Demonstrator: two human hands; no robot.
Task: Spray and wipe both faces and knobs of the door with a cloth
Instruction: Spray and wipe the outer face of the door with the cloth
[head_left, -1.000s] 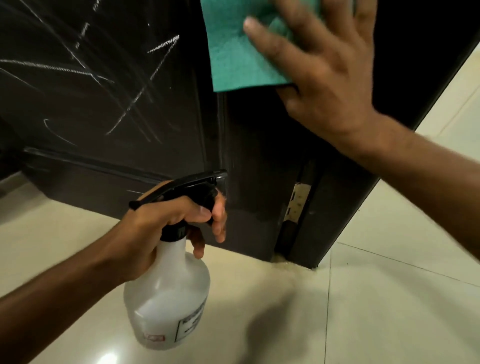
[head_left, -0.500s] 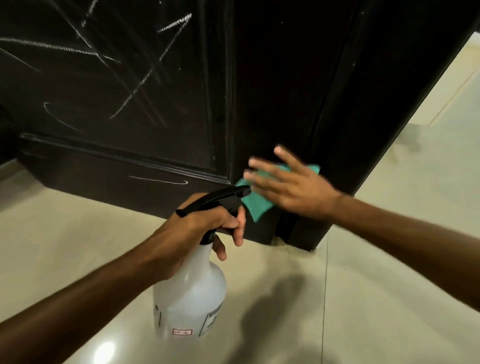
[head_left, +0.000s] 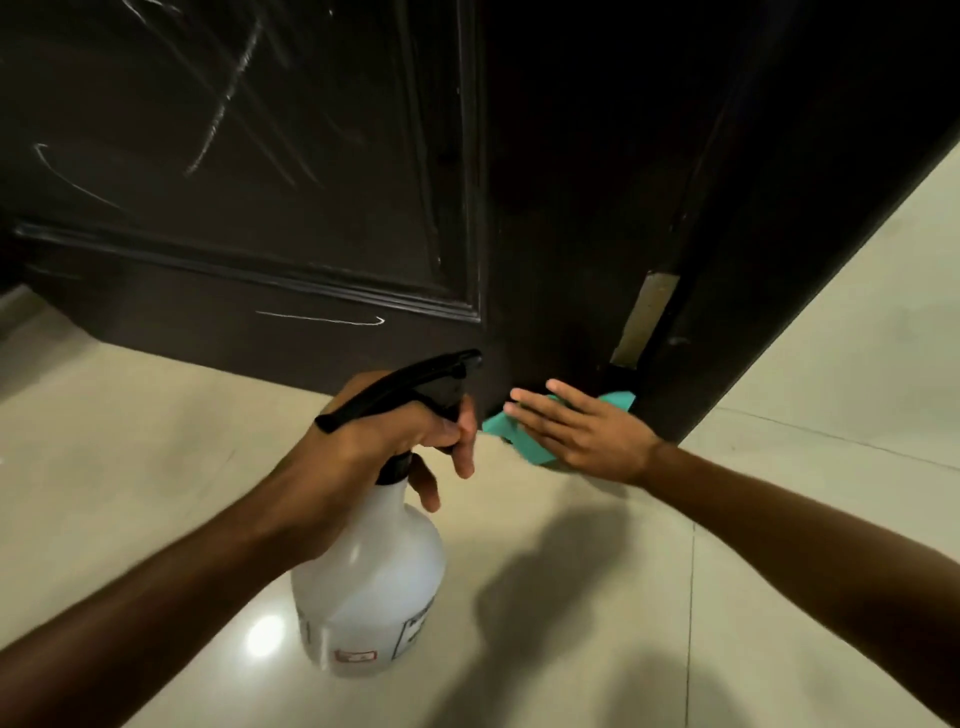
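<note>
Cloth (head_left: 524, 441) lies flat against the door's (head_left: 561, 234) bottom edge, pressed by the right hand (head_left: 582, 431) with straight fingers. Left hand (head_left: 374, 436) grips the bottle (head_left: 369, 587), upright, nozzle toward the door.

Dark door (head_left: 311, 156) blocks ahead; pale floor (head_left: 779, 519) open right; spray bottle (head_left: 369, 587) occupies lower centre.

Dark glossy door (head_left: 545, 218) (chalk-scratched); teal cloth (head_left: 514, 434); translucent plastic bottle (head_left: 369, 587).
</note>
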